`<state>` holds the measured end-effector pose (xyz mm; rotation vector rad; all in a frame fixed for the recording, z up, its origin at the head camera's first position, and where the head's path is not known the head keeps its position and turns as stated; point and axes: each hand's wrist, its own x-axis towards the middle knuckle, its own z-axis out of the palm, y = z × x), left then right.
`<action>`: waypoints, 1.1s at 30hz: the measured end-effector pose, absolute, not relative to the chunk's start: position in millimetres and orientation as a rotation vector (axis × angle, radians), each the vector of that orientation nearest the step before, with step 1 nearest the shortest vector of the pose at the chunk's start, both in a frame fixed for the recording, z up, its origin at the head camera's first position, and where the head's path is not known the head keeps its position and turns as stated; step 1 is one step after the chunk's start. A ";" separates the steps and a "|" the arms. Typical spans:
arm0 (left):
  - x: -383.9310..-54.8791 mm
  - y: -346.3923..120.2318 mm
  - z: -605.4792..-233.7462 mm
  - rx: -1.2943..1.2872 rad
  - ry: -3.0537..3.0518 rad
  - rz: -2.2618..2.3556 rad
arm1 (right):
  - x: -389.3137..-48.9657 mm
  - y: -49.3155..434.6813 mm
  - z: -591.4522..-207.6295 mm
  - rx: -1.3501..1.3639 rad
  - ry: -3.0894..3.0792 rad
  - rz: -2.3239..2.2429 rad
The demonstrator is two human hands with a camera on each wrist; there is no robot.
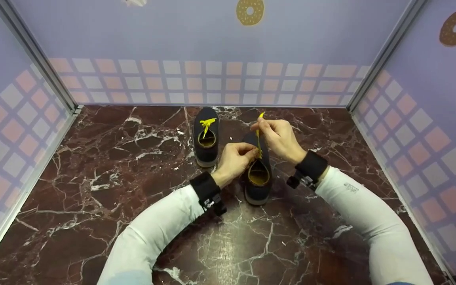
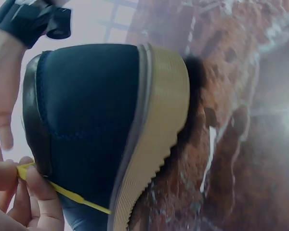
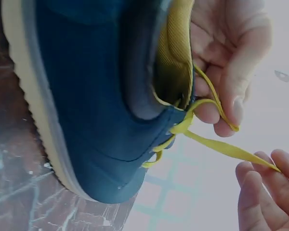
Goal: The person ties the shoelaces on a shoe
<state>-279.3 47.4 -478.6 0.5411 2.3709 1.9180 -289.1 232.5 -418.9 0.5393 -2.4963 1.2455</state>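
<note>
A dark navy shoe [image 3: 86, 96] with a tan sole stands on the marbled surface between the two hands. Its yellow shoelace [image 3: 226, 148] is crossed in a knot over the laced front, with one strand folded into a loop. The left hand [image 1: 236, 160] pinches that loop close to the shoe's opening; the same hand [image 2: 26, 199] shows at the lower left in the left wrist view. Beyond it, over the toe, the right hand [image 1: 281, 138] pinches the other lace end and holds it drawn out. In the head view the hands partly cover the shoe's front.
To the left stands the matching shoe [image 1: 206, 154], with its yellow lace [image 1: 207, 123] lying over its front. Patterned panels form a back wall [image 1: 212, 47] and side walls around the dark marbled surface [image 1: 93, 190].
</note>
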 end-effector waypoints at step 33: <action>-295.4 39.6 -488.1 0.720 2.554 1.772 | -315.7 221.4 -419.6 0.888 -2.742 0.982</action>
